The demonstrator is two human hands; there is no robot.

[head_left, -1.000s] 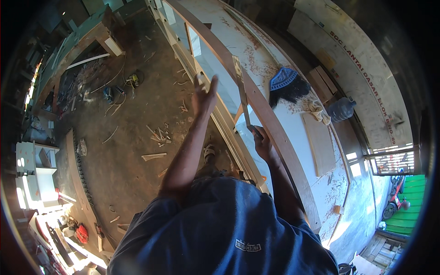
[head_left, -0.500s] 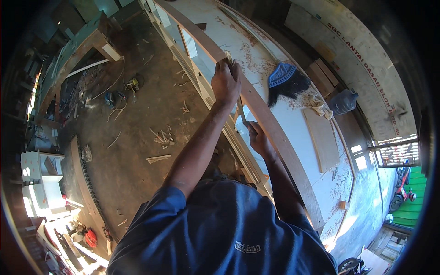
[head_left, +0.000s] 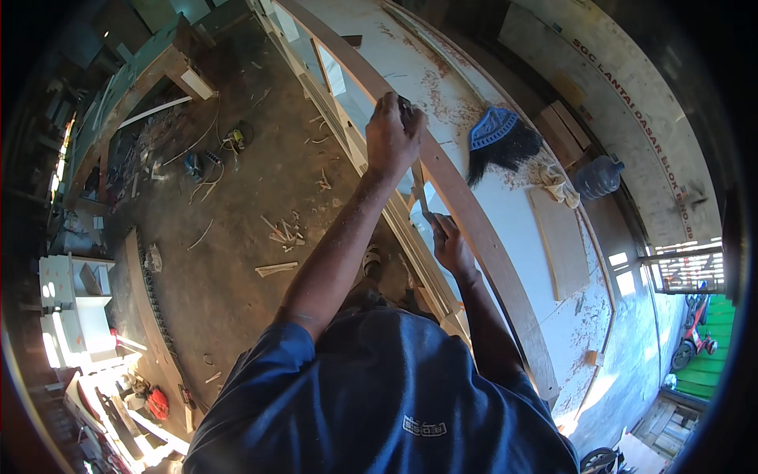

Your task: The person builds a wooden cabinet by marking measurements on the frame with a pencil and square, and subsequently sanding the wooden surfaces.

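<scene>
My left hand (head_left: 393, 138) is closed on the far end of a long flat metal tool (head_left: 418, 186), which looks like a file, at the edge of a long curved wooden board (head_left: 466, 205). My right hand (head_left: 452, 249) grips the dark handle at the near end of the tool, lower and to the right. The tool lies along the board's inner side; its far tip is mostly hidden by my fingers. The board runs along pale narrow rails (head_left: 359, 146) and a white panel (head_left: 509, 237) dusted with shavings.
A blue broom head (head_left: 493, 130), a cloth (head_left: 553, 178) and a plywood piece (head_left: 560, 253) lie on the panel. A water jug (head_left: 598, 180) stands beyond. Power tools (head_left: 233, 140), cords and wood offcuts (head_left: 284, 233) litter the floor to my left. A motorbike (head_left: 691, 336) is at right.
My left hand has moved from open beside the rails up and right onto the far end of the tool, where it is now closed. My right hand keeps hold of the handle.
</scene>
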